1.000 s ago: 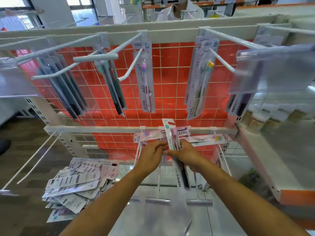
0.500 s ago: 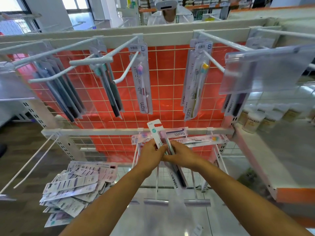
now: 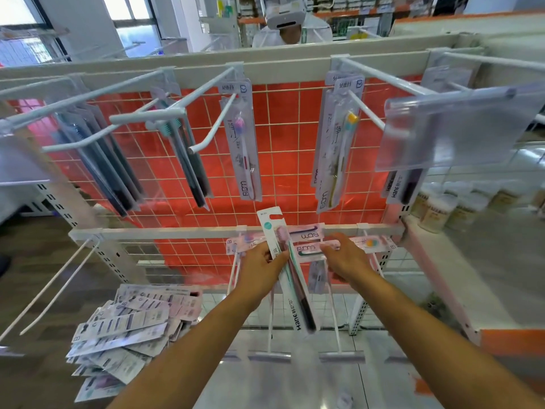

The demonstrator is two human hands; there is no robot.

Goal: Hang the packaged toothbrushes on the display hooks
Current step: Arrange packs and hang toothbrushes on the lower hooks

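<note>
Pile of loose toothbrush packs [image 3: 126, 329] low at left, beside the rack's foot. Just past it, left hand [image 3: 261, 265] curled round a Hane toothbrush pack [image 3: 296, 293], held nearly upright, hang-hole end up, over the lower hooks [image 3: 334, 320]. Right hand [image 3: 346, 258] just beside, fingers forward on pink packs [image 3: 306, 235] lying flat across those hooks; pinching or only touching, cannot tell. Beyond, upper hooks [image 3: 383, 75] against red grid panel [image 3: 280, 128], carrying hung packs [image 3: 243, 149]. Behind the rack, person in a headset [image 3: 287, 22].
</note>
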